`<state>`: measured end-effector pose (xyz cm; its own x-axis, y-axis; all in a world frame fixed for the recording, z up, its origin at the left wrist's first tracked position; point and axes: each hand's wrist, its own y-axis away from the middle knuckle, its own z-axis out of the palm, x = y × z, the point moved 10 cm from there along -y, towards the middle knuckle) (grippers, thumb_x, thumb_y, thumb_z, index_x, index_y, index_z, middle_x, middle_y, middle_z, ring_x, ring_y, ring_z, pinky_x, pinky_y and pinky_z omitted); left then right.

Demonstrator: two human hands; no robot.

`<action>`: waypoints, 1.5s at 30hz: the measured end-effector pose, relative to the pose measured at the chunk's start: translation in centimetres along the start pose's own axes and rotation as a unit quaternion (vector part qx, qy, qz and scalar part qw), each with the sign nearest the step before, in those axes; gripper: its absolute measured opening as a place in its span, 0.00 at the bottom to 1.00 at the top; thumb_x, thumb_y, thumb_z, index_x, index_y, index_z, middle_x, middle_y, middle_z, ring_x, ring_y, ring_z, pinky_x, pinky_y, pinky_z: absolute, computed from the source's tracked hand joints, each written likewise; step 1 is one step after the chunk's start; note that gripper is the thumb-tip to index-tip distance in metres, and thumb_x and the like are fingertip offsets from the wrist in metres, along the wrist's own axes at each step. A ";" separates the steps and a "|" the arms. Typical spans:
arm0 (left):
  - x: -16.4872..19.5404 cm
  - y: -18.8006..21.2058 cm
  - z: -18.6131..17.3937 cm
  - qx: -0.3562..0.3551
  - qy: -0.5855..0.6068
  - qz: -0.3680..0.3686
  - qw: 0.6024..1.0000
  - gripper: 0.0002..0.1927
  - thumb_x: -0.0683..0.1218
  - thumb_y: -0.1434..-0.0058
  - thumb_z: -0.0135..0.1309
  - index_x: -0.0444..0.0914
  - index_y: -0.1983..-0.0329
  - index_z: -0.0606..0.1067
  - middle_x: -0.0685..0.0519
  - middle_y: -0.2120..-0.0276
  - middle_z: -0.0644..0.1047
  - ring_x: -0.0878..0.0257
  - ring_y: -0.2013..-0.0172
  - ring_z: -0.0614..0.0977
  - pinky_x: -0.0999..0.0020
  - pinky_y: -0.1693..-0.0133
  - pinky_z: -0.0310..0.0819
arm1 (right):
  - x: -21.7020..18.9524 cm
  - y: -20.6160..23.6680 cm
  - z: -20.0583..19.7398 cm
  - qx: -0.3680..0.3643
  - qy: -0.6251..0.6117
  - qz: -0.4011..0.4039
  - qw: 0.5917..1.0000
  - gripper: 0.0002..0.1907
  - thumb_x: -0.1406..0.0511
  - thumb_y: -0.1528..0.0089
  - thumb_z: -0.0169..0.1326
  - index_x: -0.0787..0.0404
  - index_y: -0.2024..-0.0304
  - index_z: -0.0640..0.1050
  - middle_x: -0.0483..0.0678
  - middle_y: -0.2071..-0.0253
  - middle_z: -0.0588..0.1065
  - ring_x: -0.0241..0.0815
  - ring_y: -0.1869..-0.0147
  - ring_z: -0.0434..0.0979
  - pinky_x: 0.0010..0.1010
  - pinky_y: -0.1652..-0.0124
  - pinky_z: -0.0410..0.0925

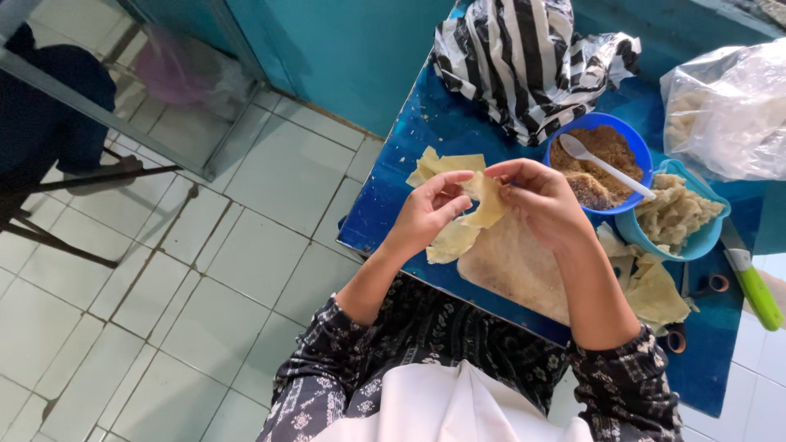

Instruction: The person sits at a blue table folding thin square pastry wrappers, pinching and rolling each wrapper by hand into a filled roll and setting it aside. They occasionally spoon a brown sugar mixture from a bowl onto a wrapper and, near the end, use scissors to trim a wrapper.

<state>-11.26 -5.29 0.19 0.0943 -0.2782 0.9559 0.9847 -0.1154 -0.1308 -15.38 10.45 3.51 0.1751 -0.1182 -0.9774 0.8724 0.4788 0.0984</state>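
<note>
My left hand (430, 209) and my right hand (544, 200) both pinch a thin pale-yellow dough wrapper (483, 205), folded between the fingertips above a blue table (426, 131). A loose flap of wrapper (450, 241) hangs below my left hand. Beneath the hands lies a flat stack of wrappers (516, 266). More wrappers (446, 164) lie just beyond my left hand.
A blue bowl (634, 147) of brown filling holds a white spoon (602, 162). A teal bowl (696, 241) carries folded pieces. A striped plastic bag (532, 61) and a clear bag (729, 110) sit at the back. A green-handled knife (753, 282) lies right. Tiled floor (246, 254) is left.
</note>
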 end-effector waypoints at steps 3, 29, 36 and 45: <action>1.6 1.0 -2.3 0.085 -0.092 0.068 0.990 0.17 0.39 0.32 0.55 0.37 0.40 0.75 0.52 0.58 0.79 0.67 0.59 0.83 0.74 0.56 0.78 | -0.1 0.5 -0.3 0.027 0.102 -0.033 0.994 0.14 0.77 0.35 0.53 0.68 0.47 0.79 0.45 0.55 0.76 0.30 0.52 0.75 0.23 0.53 0.69; 5.8 3.4 1.0 0.084 -0.399 0.212 0.888 0.25 0.43 0.35 0.60 0.35 0.36 0.69 0.44 0.39 0.72 0.46 0.41 0.76 0.56 0.40 0.72 | -3.9 -3.2 -0.9 0.109 0.245 -0.102 0.958 0.06 0.73 0.36 0.59 0.65 0.59 0.74 0.47 0.64 0.76 0.31 0.63 0.79 0.24 0.64 0.74; 1.6 2.4 3.5 0.037 -0.047 0.106 0.993 0.27 0.38 0.31 0.51 0.32 0.28 0.66 0.46 0.39 0.75 0.60 0.43 0.75 0.68 0.42 0.71 | -5.1 3.1 2.4 0.125 0.165 -0.090 0.974 0.07 0.72 0.32 0.52 0.65 0.52 0.77 0.47 0.61 0.80 0.33 0.59 0.83 0.25 0.58 0.77; -5.0 4.9 6.2 -0.074 0.185 -0.115 0.973 0.17 0.43 0.26 0.53 0.28 0.39 0.73 0.51 0.51 0.79 0.69 0.54 0.81 0.70 0.51 0.78 | -6.5 11.8 5.4 0.060 0.438 -0.265 0.857 0.13 0.74 0.44 0.64 0.62 0.58 0.78 0.51 0.55 0.75 0.45 0.51 0.78 0.30 0.53 0.71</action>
<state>-5.98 1.46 -3.61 -0.2115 -0.5502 0.8078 0.9393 -0.3430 0.0123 -3.75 12.21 12.01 -0.6244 0.4328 -0.6502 0.7733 0.4600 -0.4363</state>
